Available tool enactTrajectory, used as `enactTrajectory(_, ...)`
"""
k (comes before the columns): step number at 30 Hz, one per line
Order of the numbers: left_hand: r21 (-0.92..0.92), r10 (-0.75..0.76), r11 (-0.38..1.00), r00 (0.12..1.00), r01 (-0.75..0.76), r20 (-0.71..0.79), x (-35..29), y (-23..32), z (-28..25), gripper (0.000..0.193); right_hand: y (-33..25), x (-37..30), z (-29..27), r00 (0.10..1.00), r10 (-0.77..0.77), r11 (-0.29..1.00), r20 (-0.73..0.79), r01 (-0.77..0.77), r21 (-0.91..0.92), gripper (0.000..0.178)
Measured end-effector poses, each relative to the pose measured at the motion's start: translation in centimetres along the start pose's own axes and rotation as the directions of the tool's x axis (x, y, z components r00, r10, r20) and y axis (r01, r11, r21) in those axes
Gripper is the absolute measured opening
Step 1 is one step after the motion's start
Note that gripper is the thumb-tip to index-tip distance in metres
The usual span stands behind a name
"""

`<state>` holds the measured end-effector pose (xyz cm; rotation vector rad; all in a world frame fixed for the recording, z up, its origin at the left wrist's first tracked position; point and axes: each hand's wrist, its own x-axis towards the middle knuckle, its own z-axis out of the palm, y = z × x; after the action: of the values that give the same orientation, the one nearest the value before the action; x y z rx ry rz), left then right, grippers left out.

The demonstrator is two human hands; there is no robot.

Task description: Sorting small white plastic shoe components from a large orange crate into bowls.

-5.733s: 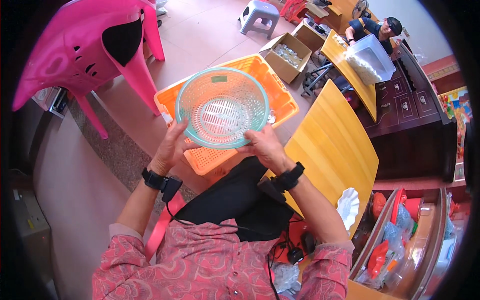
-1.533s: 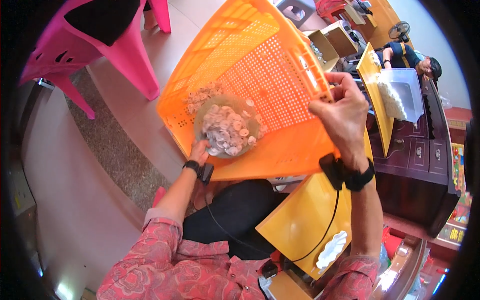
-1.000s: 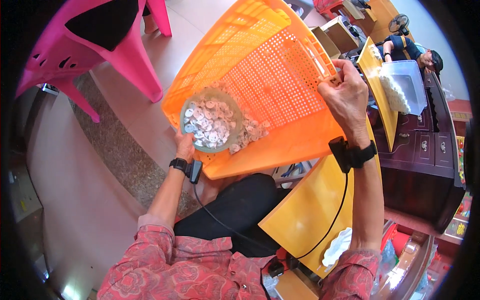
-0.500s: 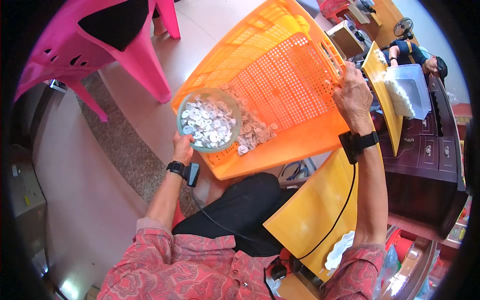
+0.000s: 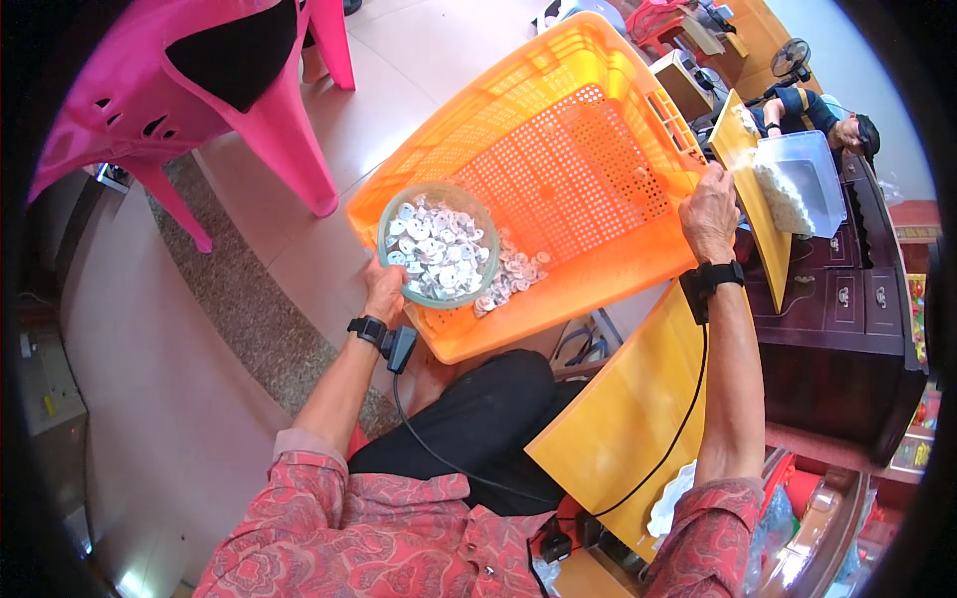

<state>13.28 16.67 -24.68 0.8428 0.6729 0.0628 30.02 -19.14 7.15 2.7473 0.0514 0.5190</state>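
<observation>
My left hand [image 5: 385,289] grips the rim of a round, pale green bowl [image 5: 492,261], its fingers closed round the near left edge. Small white round plastic pieces [image 5: 439,244] fill the bowl, which is held over the left end of a large orange perforated basket [image 5: 573,299]. More of the same loose pieces [image 5: 516,271] lie in the basket just right of the bowl. My right hand [image 5: 710,211] is closed on the basket's right rim, and the basket is tilted. Both wrists wear black straps with small devices.
A yellow wooden tabletop [image 5: 608,419] lies below the basket, with a white scalloped dish [image 5: 673,501] on it. Pink plastic chairs [image 5: 269,140] stand at the upper left. Another person [image 5: 797,105] is at the upper right, near a clear plastic bin [image 5: 812,174].
The bowl has shifted slightly right and down in my left hand. The basket's far end has come lower in view, and its loose pieces lie nearer the bowl. Both hands keep their hold.
</observation>
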Motion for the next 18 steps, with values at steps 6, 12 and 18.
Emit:
enactTrajectory(6,0.083,-0.182,0.981,0.982,0.177,0.059,0.8,1.2,0.9,0.074,0.4,0.3,-0.9,0.978,0.150,0.988,0.144,-0.153,0.006,0.042)
enactTrajectory(12,0.149,-0.215,0.967,0.975,0.205,0.057,1.5,0.8,-0.4,0.072,0.7,0.9,0.9,0.979,0.178,0.984,0.103,-0.175,-0.041,0.040)
enactTrajectory(18,0.104,-0.195,0.976,0.981,0.192,0.021,-0.2,1.5,-0.8,0.068,1.7,0.7,1.8,0.983,0.164,0.986,0.088,-0.160,-0.045,0.037)
